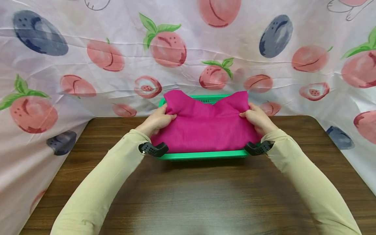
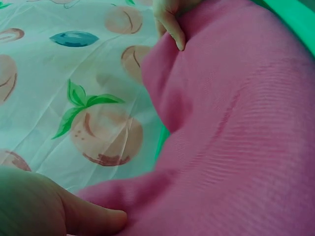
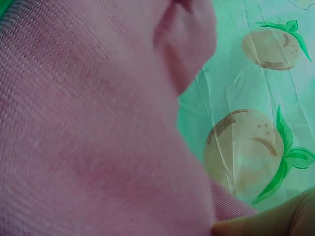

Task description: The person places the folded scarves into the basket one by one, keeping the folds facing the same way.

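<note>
A magenta cloth [image 1: 205, 130] lies over a green plastic basket [image 1: 202, 155], its far edge raised at both corners and sagging in the middle. My left hand [image 1: 158, 119] pinches the cloth near its left corner, thumb on top. On the other side my right hand [image 1: 257, 117] grips the right corner the same way. In the left wrist view the left thumb [image 2: 93, 219] presses on the cloth [image 2: 236, 132], and the right hand [image 2: 170, 19] shows at the top. The right wrist view has the cloth [image 3: 98, 123] filling the left, with the right thumb [image 3: 266, 216] at its lower edge.
The basket stands on a dark brown wooden table [image 1: 205, 195], towards its far edge. Behind and around the table hangs a white curtain [image 1: 188, 75] printed with peaches and blue fruit. Black wrist straps [image 1: 154, 149] sit over the cream sleeves.
</note>
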The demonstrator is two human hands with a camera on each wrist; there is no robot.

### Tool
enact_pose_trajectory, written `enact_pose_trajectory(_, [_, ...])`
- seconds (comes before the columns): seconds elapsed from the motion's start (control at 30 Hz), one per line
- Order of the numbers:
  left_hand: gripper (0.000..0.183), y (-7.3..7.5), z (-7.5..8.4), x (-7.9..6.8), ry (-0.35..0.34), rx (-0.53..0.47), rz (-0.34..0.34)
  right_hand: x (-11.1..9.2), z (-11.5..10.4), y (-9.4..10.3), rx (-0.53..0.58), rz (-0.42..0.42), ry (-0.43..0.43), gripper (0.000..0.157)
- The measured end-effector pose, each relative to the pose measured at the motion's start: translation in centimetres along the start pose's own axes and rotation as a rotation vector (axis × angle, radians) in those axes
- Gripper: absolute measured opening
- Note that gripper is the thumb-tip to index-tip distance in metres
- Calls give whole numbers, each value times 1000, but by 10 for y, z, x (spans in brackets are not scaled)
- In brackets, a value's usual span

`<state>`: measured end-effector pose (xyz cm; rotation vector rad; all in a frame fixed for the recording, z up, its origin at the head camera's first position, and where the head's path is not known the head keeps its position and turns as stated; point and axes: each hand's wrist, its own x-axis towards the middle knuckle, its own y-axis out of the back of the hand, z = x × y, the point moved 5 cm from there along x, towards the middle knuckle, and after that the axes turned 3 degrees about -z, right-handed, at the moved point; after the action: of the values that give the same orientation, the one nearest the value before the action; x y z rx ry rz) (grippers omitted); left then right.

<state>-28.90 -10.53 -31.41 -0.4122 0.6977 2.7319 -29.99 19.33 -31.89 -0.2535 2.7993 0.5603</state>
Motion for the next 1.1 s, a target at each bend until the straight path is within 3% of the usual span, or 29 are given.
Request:
enact_pose_trajectory(0.17, [56, 1, -1, -3, 6, 76, 11, 1, 3, 3, 15, 11, -10, 48])
enact_pose_trajectory(0.33, [58, 3, -6, -7, 48, 113, 12, 1, 7, 4, -22, 10, 12, 36])
enact_pose_trajectory(0.47, [59, 3, -8, -12, 56, 145, -2, 0, 10, 2, -52, -32, -6, 40])
enact_pose_trajectory(0.6, [62, 10, -4, -24, 11, 290, -3, -5, 8, 7, -178, -53, -13, 56])
enact_pose_trajectory(0.8, [43, 26, 8, -56, -157, 551, 37, -20, 0, 28, -410, -51, 54, 59])
enact_pose_trajectory(0.93, [36, 30, 14, -74, -199, 611, 47, -34, -5, 33, -492, -69, 105, 50])
enact_pose_trajectory(1.1, [31, 20, 21, -80, -181, 631, -13, -50, -13, 21, -553, -179, 118, 44])
